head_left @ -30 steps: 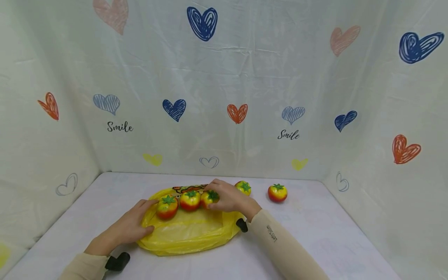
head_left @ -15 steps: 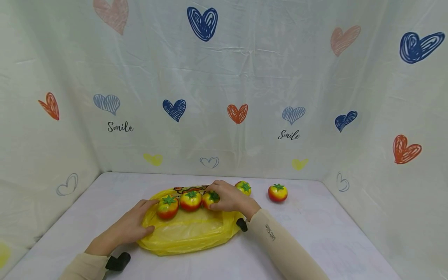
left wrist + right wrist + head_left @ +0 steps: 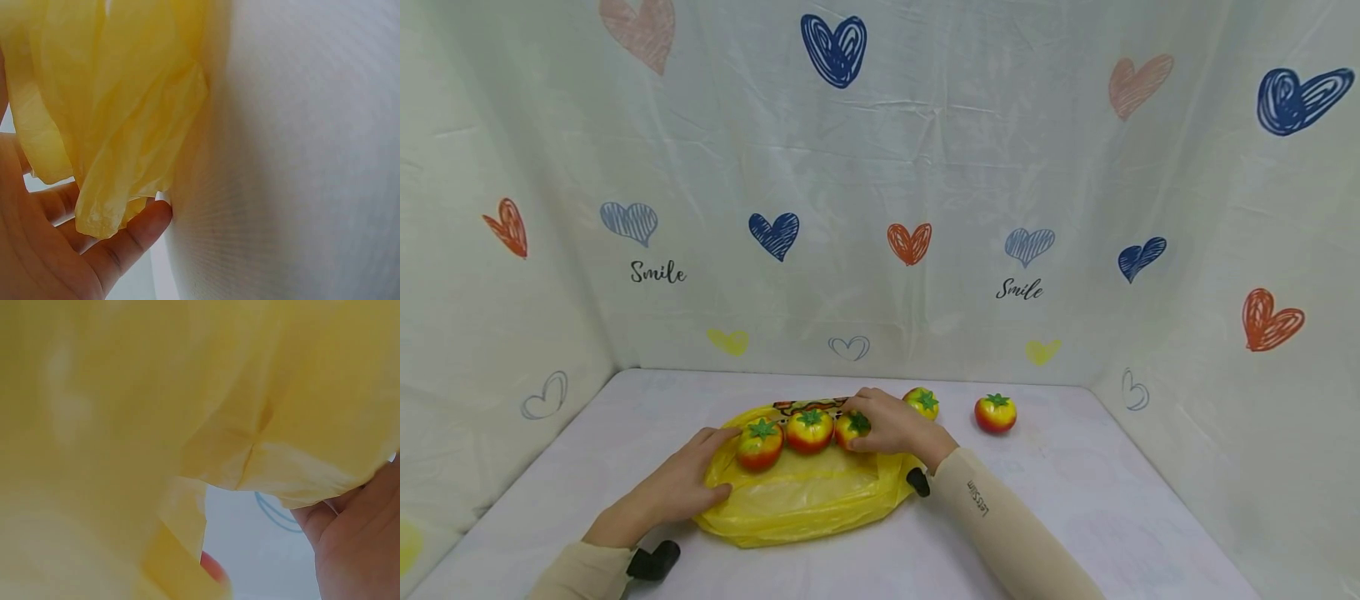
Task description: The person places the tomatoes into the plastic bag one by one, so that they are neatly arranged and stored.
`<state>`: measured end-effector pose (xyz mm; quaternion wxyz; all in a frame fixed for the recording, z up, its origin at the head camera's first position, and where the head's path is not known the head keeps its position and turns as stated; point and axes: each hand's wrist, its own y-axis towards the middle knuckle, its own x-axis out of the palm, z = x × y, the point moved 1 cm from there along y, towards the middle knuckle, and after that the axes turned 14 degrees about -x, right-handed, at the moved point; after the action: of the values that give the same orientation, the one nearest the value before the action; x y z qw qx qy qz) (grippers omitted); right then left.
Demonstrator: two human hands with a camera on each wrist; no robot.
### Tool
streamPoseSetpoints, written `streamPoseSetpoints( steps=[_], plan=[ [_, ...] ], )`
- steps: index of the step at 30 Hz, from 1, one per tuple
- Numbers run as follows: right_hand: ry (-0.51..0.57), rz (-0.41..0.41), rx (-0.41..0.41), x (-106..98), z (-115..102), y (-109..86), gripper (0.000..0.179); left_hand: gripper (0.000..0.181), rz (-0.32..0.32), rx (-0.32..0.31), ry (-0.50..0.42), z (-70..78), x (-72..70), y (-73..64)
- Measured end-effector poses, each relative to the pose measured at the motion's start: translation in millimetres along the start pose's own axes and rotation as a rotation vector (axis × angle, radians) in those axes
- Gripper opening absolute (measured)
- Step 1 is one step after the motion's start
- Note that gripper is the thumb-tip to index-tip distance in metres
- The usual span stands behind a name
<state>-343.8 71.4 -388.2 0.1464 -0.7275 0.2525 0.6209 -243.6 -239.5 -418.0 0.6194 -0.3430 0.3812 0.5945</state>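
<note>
In the head view a yellow plastic bag (image 3: 805,508) lies on the table with its mouth spread. Three red-and-yellow toy tomatoes with green leafy tops sit in a row at its far side: the left tomato (image 3: 759,447), the middle tomato (image 3: 809,432) and the right tomato (image 3: 847,431). My right hand (image 3: 891,425) curls over the right tomato from the right, partly covering it. At the bag's left edge my left hand (image 3: 681,483) rests with thumb and fingers spread. In the left wrist view its fingers (image 3: 128,244) lie loosely beside the hanging plastic (image 3: 119,125).
Behind the right wrist stands another toy tomato (image 3: 922,403), partly hidden. Farther right on the white table (image 3: 1037,492) sits one more tomato (image 3: 996,414). A curtain (image 3: 880,167) printed with hearts closes off the back and both sides.
</note>
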Motion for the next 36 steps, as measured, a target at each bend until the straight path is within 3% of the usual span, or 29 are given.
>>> streamPoseSetpoints(
  steps=[18, 26, 36],
  plan=[
    [0.053, 0.047, -0.033, -7.3, -4.5, -5.1, 0.051, 0.070, -0.005, -0.008, 0.002, -0.5, 0.8, 0.7],
    [0.065, 0.114, -0.075, -13.3, -7.8, -13.9, 0.048, 0.070, -0.004, -0.007, 0.006, 0.2, 0.6, 0.6],
    [0.050, 0.164, -0.061, -15.4, -7.8, -29.7, 0.047, 0.072, -0.014, -0.031, 0.003, 0.9, 0.9, -0.2]
  ],
)
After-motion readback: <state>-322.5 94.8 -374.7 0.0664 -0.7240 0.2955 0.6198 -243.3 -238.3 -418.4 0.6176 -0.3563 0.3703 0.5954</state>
